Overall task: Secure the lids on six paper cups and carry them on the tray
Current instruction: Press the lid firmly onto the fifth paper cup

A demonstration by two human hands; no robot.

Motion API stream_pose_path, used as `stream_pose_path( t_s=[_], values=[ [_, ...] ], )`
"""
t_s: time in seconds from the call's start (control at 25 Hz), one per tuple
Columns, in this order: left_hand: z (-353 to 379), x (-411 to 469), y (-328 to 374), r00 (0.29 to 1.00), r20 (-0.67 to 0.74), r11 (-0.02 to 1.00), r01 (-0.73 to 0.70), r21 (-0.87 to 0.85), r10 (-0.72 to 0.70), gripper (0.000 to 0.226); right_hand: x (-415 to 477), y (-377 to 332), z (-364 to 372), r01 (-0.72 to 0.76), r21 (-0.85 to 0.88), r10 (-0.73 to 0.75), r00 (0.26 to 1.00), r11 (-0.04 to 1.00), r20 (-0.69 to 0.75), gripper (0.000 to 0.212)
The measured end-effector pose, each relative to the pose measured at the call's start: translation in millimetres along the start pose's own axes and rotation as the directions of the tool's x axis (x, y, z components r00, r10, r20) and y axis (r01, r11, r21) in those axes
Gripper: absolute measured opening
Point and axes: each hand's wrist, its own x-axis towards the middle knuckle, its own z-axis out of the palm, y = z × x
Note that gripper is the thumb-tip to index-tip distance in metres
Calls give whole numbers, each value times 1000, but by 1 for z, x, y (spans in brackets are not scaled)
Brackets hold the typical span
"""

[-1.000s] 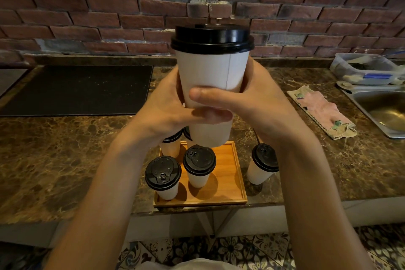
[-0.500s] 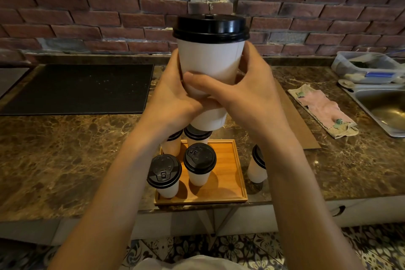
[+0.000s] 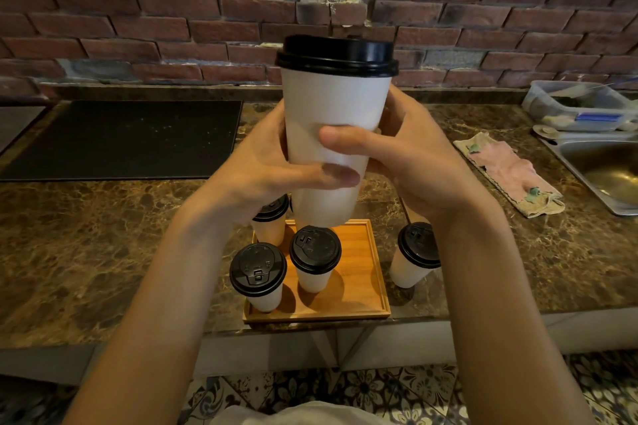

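Nearest to the camera, at 6 o'clock, a patterned floor tile shows under the edge of the marble counter. Two bare forearms rise from the bottom toward the centre. On the counter edge, at about 6 o'clock from the picture centre, sits a wooden tray. Three lidded paper cups are visible on it: the front-left cup at the tray's 7 o'clock corner, the middle cup just beside it, and the rear cup at the tray's 11 o'clock, partly hidden by the left wrist. I cannot tell if one more cup stands behind. At 3 o'clock from the tray, off it and directly on the counter, stands another lidded cup, partly behind the right forearm.

Above the tray, in the air, both hands grip one tall white paper cup with its black lid seated on the rim. The left hand wraps the lower body, its thumb across the front. The right hand closes on the other side, its thumb just above the left thumb.

Farther, at 9 o'clock, lies a black mat. At 3 o'clock lie a pink cloth, a steel sink and a plastic container. The brick wall closes the back.
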Motion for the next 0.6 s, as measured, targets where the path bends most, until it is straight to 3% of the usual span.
stream_pose_path(
  t_s=[0.24,0.6],
  values=[
    [-3,-2,-2,1000,8,1000,8,-23,-8,78,-2,0,-2,18,38,-20,998,999,62,58],
    [2,5,-6,979,-200,995,-16,103,36,67,2,-5,15,26,-193,-56,987,981,-153,74]
  ],
)
